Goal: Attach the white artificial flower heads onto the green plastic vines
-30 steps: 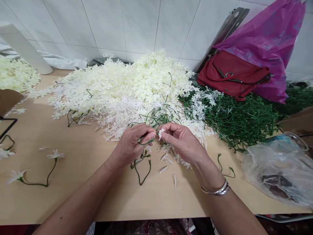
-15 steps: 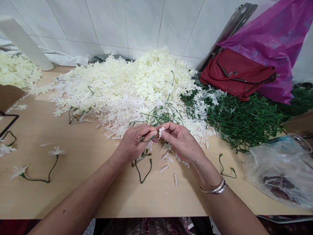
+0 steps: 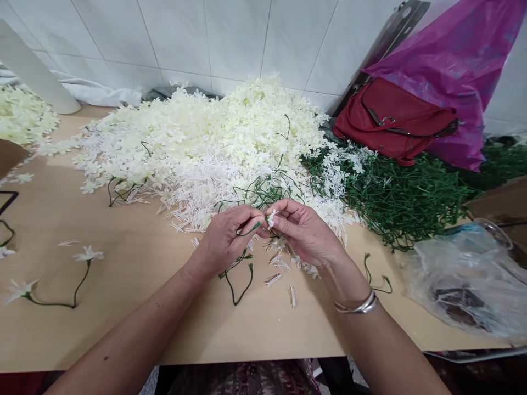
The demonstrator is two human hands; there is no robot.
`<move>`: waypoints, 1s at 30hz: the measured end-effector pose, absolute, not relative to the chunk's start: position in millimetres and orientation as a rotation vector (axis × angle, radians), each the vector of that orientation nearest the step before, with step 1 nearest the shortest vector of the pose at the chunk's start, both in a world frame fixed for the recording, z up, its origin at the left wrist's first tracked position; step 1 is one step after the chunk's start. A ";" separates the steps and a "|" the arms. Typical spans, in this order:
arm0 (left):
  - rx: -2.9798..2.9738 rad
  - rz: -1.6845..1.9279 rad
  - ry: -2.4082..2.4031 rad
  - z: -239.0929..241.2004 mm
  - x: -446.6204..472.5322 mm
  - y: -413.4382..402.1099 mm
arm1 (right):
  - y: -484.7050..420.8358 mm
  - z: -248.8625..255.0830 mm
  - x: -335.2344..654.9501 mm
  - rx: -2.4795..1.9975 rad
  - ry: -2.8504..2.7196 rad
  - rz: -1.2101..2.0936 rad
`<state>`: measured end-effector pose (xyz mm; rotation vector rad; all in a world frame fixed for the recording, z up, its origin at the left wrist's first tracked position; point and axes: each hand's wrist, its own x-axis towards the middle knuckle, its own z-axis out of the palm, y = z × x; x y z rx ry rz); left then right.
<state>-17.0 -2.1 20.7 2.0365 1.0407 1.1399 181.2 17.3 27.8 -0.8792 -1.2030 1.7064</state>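
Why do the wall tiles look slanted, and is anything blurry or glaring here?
Head view: a wide-angle lens splays the wall tiles outward; light is soft, faint shadows on the table; the flower pile is nearly washed out; the left hand on its green stem and the right hand on its white floret look sharp.

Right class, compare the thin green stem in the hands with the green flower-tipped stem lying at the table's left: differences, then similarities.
The held green stem is pinched in the left hand above the wooden table; the lying green stem rests flat. The lying one bears a white flower at each end; the held one meets one white flower piece in the right hand. Both are thin, green, curved.
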 end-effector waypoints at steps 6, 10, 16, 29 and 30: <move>1.972 1.109 1.046 20.9 -18.2 -2.2 | 18.3 28.2 180.0 -0.896 -1.200 1.724; 2.000 1.116 1.039 20.2 -19.9 -0.9 | 16.8 28.9 178.6 -0.880 -1.201 1.731; 1.974 1.138 1.047 15.3 -19.8 2.1 | 15.2 27.5 176.1 -0.900 -1.216 1.675; 1.912 1.061 0.962 14.3 -22.3 3.8 | 17.8 21.6 177.8 -0.897 -1.228 1.749; 1.916 1.060 0.958 14.0 -22.3 3.8 | 17.9 21.7 178.4 -0.897 -1.234 1.758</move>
